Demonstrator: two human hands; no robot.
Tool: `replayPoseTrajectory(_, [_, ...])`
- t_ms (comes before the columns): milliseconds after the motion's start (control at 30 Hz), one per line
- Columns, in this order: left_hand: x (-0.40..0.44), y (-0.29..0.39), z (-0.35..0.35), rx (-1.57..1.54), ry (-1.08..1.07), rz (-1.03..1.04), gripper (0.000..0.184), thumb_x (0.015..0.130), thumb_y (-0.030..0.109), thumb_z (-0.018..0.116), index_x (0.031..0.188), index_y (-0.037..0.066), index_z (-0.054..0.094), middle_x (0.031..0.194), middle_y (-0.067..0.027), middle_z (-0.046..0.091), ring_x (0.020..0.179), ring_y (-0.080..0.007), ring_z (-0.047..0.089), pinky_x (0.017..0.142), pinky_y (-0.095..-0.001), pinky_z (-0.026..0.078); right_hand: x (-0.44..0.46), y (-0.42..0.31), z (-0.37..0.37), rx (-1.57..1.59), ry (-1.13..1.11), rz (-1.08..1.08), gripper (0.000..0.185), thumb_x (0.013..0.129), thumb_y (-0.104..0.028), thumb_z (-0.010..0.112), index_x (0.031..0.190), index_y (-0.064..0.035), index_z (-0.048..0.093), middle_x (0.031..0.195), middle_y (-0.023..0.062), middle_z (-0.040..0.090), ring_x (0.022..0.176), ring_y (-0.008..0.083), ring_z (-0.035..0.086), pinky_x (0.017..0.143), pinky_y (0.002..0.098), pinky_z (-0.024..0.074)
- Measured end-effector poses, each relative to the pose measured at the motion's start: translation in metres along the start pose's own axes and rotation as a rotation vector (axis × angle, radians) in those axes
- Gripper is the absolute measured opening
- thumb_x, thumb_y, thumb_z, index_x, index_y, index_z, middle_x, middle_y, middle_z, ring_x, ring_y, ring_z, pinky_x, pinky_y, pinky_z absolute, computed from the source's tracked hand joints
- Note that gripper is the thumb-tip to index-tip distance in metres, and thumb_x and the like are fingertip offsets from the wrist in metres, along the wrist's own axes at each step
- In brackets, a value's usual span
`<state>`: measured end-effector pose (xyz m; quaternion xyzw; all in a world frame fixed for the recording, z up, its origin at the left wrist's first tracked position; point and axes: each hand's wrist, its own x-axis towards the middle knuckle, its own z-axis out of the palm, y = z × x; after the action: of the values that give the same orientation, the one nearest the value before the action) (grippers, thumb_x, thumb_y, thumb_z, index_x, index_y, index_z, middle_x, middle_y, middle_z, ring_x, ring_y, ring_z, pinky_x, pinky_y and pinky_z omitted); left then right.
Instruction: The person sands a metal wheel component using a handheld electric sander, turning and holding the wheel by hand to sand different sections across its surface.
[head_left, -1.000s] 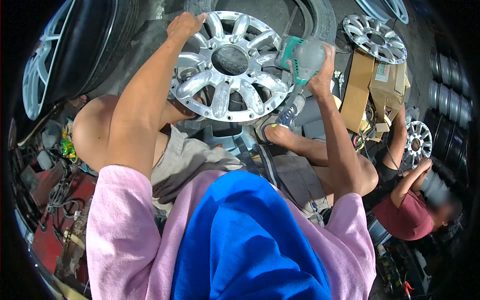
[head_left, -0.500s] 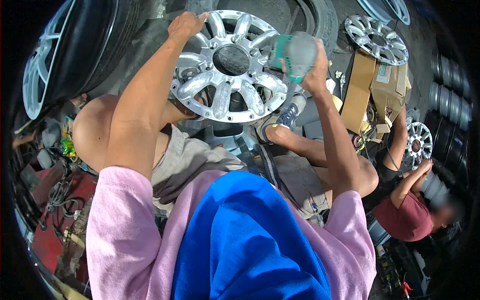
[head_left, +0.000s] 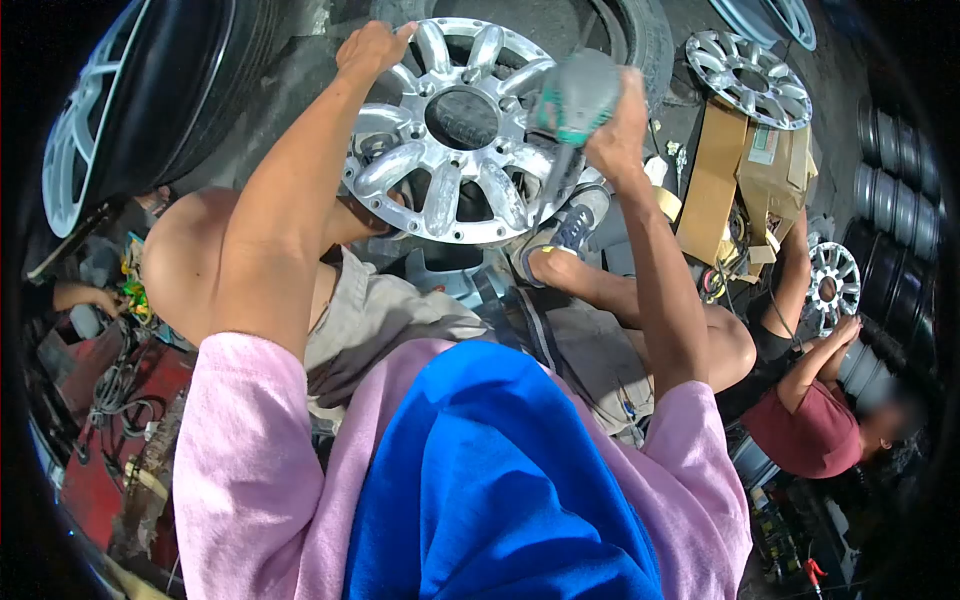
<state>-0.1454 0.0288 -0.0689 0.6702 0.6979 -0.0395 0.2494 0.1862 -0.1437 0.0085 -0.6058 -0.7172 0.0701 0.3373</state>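
A silver alloy wheel face (head_left: 447, 195) with thick rounded spokes and a round centre hole leans in front of my knees. My left hand (head_left: 375, 48) grips its upper left edge, fingers hooked over the rim. My right hand (head_left: 620, 125) is wrapped around a green handheld power tool (head_left: 580, 95), blurred by motion, at the wheel's right side. The tool's working end is smeared and partly hidden, so I cannot tell whether it touches the spokes. Below the wheel, my shoe (head_left: 575, 225) shows on the right.
A large tyre on a rim (head_left: 190, 80) stands at left. At right are a cardboard box (head_left: 715, 175), another wheel face (head_left: 750, 80) and stacked rims (head_left: 885, 150). A co-worker in a maroon shirt (head_left: 805, 430) handles a wheel face (head_left: 832, 285). Another person's hand (head_left: 95, 297) appears at far left.
My right hand and the power tool have shifted slightly left and up across the wheel. My left hand stays on the rim. Another person's hand has come into view at far left.
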Motion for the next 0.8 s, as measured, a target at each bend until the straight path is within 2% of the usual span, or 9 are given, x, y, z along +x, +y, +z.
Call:
replayPoseTrajectory(167, [0.005, 0.001, 0.006, 0.004, 0.003, -0.031, 0.072, 0.097, 0.074, 0.046, 0.129, 0.015, 0.072, 0.133, -0.0184, 0.069, 0.129, -0.0395, 0.062, 0.105, -0.0541, 0.049, -0.010, 0.016, -0.026, -0.096, 0.102, 0.164, 0.068, 0.070, -0.037, 0.096, 0.114, -0.0001, 0.062, 0.110, 0.0169, 0.062, 0.101, 0.0317, 0.064, 0.088, 0.0429, 0.0526])
replayPoseTrajectory(300, [0.002, 0.003, 0.003, 0.003, 0.018, -0.026, 0.075, 0.096, 0.075, 0.046, 0.132, 0.014, 0.071, 0.134, -0.0182, 0.069, 0.130, -0.0398, 0.061, 0.106, -0.0541, 0.048, -0.012, -0.006, -0.004, 0.050, 0.156, 0.107, 0.071, 0.069, -0.038, 0.097, 0.116, 0.0006, 0.060, 0.105, 0.0147, 0.060, 0.097, 0.0323, 0.062, 0.086, 0.0455, 0.0512])
replayPoseTrajectory(333, [0.002, 0.002, 0.004, 0.010, 0.018, -0.020, 0.075, 0.096, 0.075, 0.046, 0.132, 0.014, 0.071, 0.134, -0.0182, 0.069, 0.130, -0.0398, 0.061, 0.106, -0.0541, 0.048, -0.009, -0.013, 0.001, 0.016, 0.072, 0.042, 0.067, 0.070, -0.027, 0.094, 0.118, 0.0015, 0.058, 0.107, 0.0169, 0.059, 0.101, 0.0353, 0.060, 0.091, 0.0476, 0.0492])
replayPoseTrajectory(367, [0.001, 0.000, 0.004, 0.011, 0.032, 0.002, 0.075, 0.096, 0.075, 0.046, 0.133, 0.013, 0.070, 0.134, -0.0185, 0.069, 0.130, -0.0402, 0.061, 0.107, -0.0542, 0.048, -0.006, -0.023, 0.008, 0.017, 0.079, 0.047, 0.067, 0.070, -0.027, 0.094, 0.118, 0.0015, 0.058, 0.107, 0.0169, 0.059, 0.101, 0.0353, 0.060, 0.091, 0.0476, 0.0492])
replayPoseTrajectory(433, [0.001, 0.000, 0.003, 0.013, 0.049, 0.035, 0.076, 0.096, 0.075, 0.046, 0.133, 0.012, 0.070, 0.135, -0.0187, 0.068, 0.131, -0.0405, 0.061, 0.107, -0.0543, 0.047, 0.001, -0.039, 0.020, -0.041, 0.017, 0.012, 0.062, 0.065, -0.002, 0.084, 0.119, 0.0042, 0.053, 0.113, 0.0203, 0.054, 0.111, 0.0401, 0.054, 0.096, 0.0488, 0.0462])
replayPoseTrajectory(467, [-0.001, 0.000, 0.003, 0.002, 0.070, 0.042, 0.078, 0.096, 0.075, 0.046, 0.134, 0.012, 0.069, 0.136, -0.0189, 0.068, 0.131, -0.0408, 0.060, 0.108, -0.0543, 0.047, 0.002, -0.040, 0.022, -0.086, -0.004, -0.007, 0.060, 0.067, 0.002, 0.081, 0.120, 0.0055, 0.051, 0.113, 0.0222, 0.052, 0.112, 0.0422, 0.053, 0.097, 0.0500, 0.0456])
replayPoseTrajectory(667, [-0.003, -0.002, 0.002, 0.001, 0.021, 0.052, 0.080, 0.094, 0.079, 0.046, 0.134, 0.015, 0.070, 0.136, -0.0187, 0.068, 0.131, -0.0415, 0.060, 0.107, -0.0550, 0.048, -0.007, 0.002, -0.001, -0.110, 0.153, 0.150, 0.057, 0.068, 0.002, 0.075, 0.119, 0.0081, 0.049, 0.112, 0.0251, 0.050, 0.112, 0.0446, 0.051, 0.099, 0.0518, 0.0419])
replayPoseTrajectory(733, [-0.008, 0.008, -0.003, 0.001, 0.044, -0.009, 0.067, 0.098, 0.067, 0.051, 0.129, 0.012, 0.073, 0.136, -0.0168, 0.069, 0.130, -0.0376, 0.062, 0.106, -0.0517, 0.049, -0.006, 0.009, -0.011, -0.224, 0.234, 0.198, 0.056, 0.069, 0.001, 0.074, 0.118, 0.0092, 0.049, 0.112, 0.0258, 0.049, 0.111, 0.0450, 0.051, 0.098, 0.0527, 0.0411])
replayPoseTrajectory(800, [-0.007, 0.008, -0.002, -0.010, 0.055, -0.005, 0.067, 0.098, 0.067, 0.051, 0.128, 0.011, 0.074, 0.136, -0.0170, 0.069, 0.130, -0.0377, 0.062, 0.107, -0.0514, 0.049, -0.008, 0.008, -0.015, -0.217, 0.202, 0.239, 0.051, 0.070, 0.000, 0.069, 0.115, 0.0108, 0.048, 0.111, 0.0268, 0.048, 0.110, 0.0458, 0.049, 0.097, 0.0536, 0.0404])
